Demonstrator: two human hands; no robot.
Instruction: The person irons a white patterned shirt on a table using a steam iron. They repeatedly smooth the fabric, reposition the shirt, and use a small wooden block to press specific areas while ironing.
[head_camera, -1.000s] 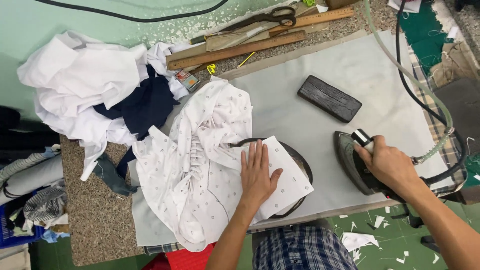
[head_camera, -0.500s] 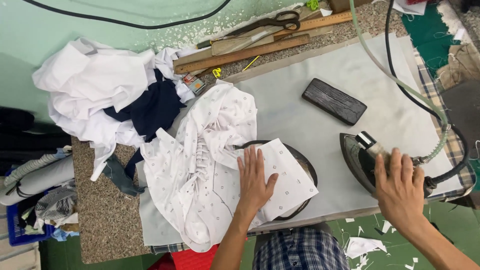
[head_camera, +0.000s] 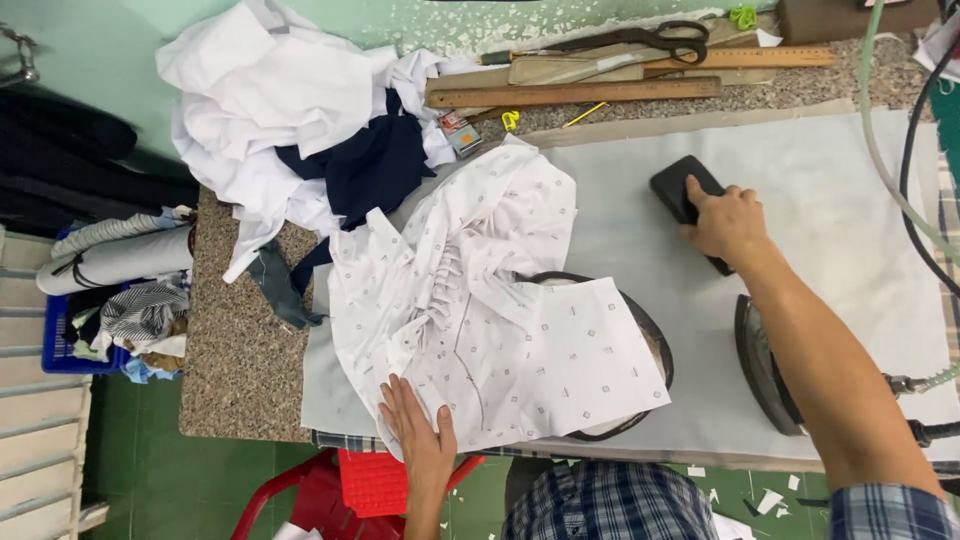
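A small flat packet (head_camera: 459, 133) lies on the table (head_camera: 235, 340), just beside the pile of white cloth (head_camera: 280, 90). It is a little rectangle, red and white.

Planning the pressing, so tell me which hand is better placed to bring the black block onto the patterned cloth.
Right. The right hand already lies on the black block, while the left hand is flat on the patterned cloth's near edge, holding it down, far from the block.
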